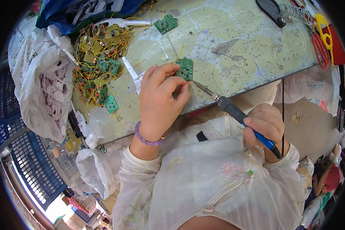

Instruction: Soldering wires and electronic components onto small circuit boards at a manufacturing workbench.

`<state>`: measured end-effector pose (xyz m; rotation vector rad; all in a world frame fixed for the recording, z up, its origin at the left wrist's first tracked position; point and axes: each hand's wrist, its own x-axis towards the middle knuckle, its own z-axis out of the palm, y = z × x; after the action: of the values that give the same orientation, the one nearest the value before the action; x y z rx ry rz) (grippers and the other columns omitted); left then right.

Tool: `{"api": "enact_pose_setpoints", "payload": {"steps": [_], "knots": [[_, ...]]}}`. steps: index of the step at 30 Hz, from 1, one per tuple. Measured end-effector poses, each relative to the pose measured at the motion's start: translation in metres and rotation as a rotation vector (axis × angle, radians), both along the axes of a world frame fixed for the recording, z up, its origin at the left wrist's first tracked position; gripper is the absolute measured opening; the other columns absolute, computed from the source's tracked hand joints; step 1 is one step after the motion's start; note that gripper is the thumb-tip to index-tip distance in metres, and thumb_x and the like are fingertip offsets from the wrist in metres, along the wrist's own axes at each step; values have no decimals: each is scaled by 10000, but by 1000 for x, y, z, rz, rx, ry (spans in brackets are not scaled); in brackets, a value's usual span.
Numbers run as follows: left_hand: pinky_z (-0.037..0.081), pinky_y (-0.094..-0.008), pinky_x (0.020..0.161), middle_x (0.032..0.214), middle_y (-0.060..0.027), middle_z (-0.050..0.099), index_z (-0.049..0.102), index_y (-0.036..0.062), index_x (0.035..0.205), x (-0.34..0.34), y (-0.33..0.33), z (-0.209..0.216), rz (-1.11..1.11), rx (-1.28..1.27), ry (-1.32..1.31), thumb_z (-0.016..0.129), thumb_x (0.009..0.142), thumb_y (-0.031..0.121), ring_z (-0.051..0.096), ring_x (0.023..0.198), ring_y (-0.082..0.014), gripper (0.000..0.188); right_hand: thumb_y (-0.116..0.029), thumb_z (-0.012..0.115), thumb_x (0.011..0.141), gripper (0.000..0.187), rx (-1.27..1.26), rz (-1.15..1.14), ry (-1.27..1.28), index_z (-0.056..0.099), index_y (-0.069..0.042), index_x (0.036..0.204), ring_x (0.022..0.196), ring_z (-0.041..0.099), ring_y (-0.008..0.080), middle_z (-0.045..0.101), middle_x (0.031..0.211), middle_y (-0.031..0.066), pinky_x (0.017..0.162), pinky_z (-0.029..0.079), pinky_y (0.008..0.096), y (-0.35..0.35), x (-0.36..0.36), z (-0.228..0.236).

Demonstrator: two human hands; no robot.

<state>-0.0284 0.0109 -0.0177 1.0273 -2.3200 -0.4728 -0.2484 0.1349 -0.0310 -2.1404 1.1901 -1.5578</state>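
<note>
A person in a pale floral blouse is working at a counter covered with a patterned, stained sheet. A white plastic bag of paper scraps is sagging at its left edge, beside a heap of circuit boards tangled in yellow wires. The left hand, wearing a purple bead bracelet, is pinching a small green board and a red wire near the counter's front edge. The right hand is gripping the blue handle of a soldering iron, its tip touching the board's lower edge beside the red wire. Red-handled scissors are lying at the far right.
</note>
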Motion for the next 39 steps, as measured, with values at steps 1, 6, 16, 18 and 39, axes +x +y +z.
{"api": "enact_pose_setpoints", "payload": {"steps": [1,6,16,18,39], "knots": [[423,-427,926,972,-79,627,635,40,719,1,0,0,0,-1,0,704,665,26,620,822,-237,89,-29,714,726,277,-3,-2,1,589,-10,973,542,573,205,591,718,61,457,442,301,0,0,0],[487,-345,761,1016,-103,621,638,36,737,0,0,1,-21,-43,-53,700,645,-14,601,861,-251,122,-37,723,724,280,-24,-4,19,589,-17,969,539,569,200,593,715,58,454,442,296,0,1,1],[416,-439,923,991,-79,620,627,52,722,-2,1,1,1,-37,-50,687,659,21,614,824,-235,92,-41,730,715,269,-48,-5,35,599,-13,949,539,568,200,588,699,56,451,442,296,-1,0,2],[414,-441,928,992,-76,620,626,54,725,-2,1,1,3,-39,-47,689,663,25,614,827,-234,93,-40,728,715,264,-51,-8,31,601,-11,945,541,570,200,589,699,58,451,442,296,0,0,2],[431,-378,832,852,-32,637,709,81,875,10,3,15,24,36,-63,729,753,128,588,787,-220,132,-48,682,766,191,50,-161,-125,595,-2,930,536,577,237,610,692,93,487,455,315,12,-14,-7]]}}
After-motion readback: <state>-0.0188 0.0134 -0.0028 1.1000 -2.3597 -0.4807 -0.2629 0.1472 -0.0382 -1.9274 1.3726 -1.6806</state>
